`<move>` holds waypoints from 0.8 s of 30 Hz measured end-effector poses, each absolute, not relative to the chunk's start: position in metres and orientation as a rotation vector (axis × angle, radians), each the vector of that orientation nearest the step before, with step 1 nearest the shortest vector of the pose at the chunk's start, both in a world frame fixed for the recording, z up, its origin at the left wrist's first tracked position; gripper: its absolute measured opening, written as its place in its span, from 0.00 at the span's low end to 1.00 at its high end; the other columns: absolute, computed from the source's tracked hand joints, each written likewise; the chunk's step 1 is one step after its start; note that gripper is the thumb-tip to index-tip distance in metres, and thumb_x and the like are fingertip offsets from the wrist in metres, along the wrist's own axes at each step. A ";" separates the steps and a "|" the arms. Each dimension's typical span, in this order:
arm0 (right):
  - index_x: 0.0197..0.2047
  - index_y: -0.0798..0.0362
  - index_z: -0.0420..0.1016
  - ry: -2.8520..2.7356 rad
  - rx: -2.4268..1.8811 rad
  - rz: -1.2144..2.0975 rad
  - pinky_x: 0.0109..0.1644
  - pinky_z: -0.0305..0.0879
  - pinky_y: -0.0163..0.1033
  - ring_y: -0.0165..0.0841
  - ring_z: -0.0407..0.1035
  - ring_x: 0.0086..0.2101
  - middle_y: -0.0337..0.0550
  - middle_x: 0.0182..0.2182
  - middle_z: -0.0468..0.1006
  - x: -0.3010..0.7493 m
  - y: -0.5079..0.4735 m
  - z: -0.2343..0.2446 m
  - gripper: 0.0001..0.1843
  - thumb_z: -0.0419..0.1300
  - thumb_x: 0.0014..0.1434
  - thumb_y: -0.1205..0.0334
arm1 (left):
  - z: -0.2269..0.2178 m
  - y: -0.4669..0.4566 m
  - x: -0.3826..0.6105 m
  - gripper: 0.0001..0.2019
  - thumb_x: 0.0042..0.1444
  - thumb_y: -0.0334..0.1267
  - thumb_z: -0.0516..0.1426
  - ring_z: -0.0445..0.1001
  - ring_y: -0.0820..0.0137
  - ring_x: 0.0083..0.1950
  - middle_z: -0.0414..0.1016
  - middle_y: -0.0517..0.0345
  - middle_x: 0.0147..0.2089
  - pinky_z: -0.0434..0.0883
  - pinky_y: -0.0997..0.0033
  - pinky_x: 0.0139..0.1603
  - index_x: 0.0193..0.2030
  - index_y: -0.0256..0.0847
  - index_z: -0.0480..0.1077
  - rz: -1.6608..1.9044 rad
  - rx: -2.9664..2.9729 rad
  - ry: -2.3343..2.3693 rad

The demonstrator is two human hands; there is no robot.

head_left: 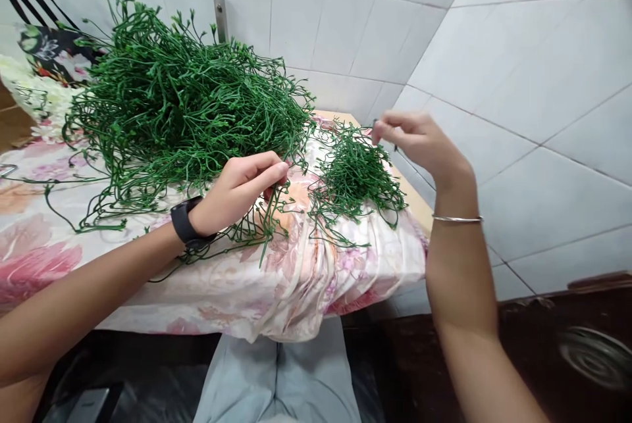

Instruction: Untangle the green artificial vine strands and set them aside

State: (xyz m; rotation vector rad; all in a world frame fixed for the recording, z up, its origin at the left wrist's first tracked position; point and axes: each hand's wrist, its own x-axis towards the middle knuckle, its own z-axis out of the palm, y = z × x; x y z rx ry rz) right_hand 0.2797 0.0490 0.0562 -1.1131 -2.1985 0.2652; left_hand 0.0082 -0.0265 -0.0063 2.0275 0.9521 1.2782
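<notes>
My left hand (241, 189), with a dark band on its wrist, pinches a green artificial flower stem (269, 229) that hangs down from the fingertips. My right hand (419, 140) is raised above the far right edge of a small heap of green stem pieces (353, 176). Its thumb and fingers are pressed together. A small dark bit shows at their tips, too small to name. Left of both hands rises a large tangled pile of green artificial stems (192, 100) with little branched ends; some loose stems lie under my left wrist.
A floral cloth (207, 291) covers the table, bunched up at its front right. White artificial flowers (47, 104) and a dark floral bag (59, 51) are at the far left. Tiled walls (316, 22) close off the back and right. A phone-like object (89, 404) lies low at left.
</notes>
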 end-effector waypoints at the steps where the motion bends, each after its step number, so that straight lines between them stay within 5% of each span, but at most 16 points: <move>1: 0.22 0.53 0.66 -2.263 -1.139 0.232 0.31 0.51 0.36 0.25 0.55 0.25 0.37 0.21 0.65 0.275 0.048 0.055 0.16 0.52 0.57 0.54 | -0.007 -0.026 0.008 0.13 0.57 0.39 0.49 0.62 0.78 0.26 0.64 0.61 0.24 0.61 0.78 0.27 0.25 0.36 0.65 1.283 2.025 0.953; 10: 0.26 0.51 0.68 -2.442 -0.836 0.147 0.33 0.55 0.37 0.28 0.61 0.27 0.38 0.23 0.69 0.242 0.038 0.048 0.16 0.49 0.59 0.52 | -0.006 -0.024 0.010 0.10 0.55 0.40 0.51 0.65 0.77 0.30 0.69 0.57 0.31 0.63 0.77 0.29 0.33 0.35 0.69 1.341 1.905 0.963; 15: 0.28 0.50 0.70 -2.336 -0.914 -0.243 0.42 0.53 0.45 0.32 0.62 0.32 0.40 0.27 0.70 0.244 0.043 0.041 0.15 0.49 0.59 0.52 | -0.003 -0.023 0.009 0.10 0.56 0.39 0.50 0.64 0.76 0.30 0.68 0.56 0.31 0.63 0.77 0.28 0.34 0.35 0.69 1.325 1.863 0.947; 20: 0.33 0.50 0.72 -2.138 -1.041 -0.521 0.46 0.48 0.55 0.42 0.61 0.41 0.46 0.36 0.71 0.259 0.058 0.032 0.12 0.52 0.57 0.53 | -0.005 -0.020 0.008 0.09 0.57 0.39 0.50 0.65 0.77 0.29 0.68 0.56 0.34 0.63 0.76 0.29 0.34 0.36 0.67 1.304 1.827 0.880; 24: 0.43 0.50 0.70 -2.134 -0.952 -0.383 0.49 0.48 0.54 0.43 0.60 0.47 0.49 0.46 0.68 0.243 0.041 0.036 0.14 0.50 0.58 0.54 | -0.006 -0.020 0.009 0.09 0.57 0.38 0.50 0.65 0.77 0.30 0.68 0.55 0.35 0.64 0.76 0.31 0.35 0.35 0.66 1.292 1.836 0.838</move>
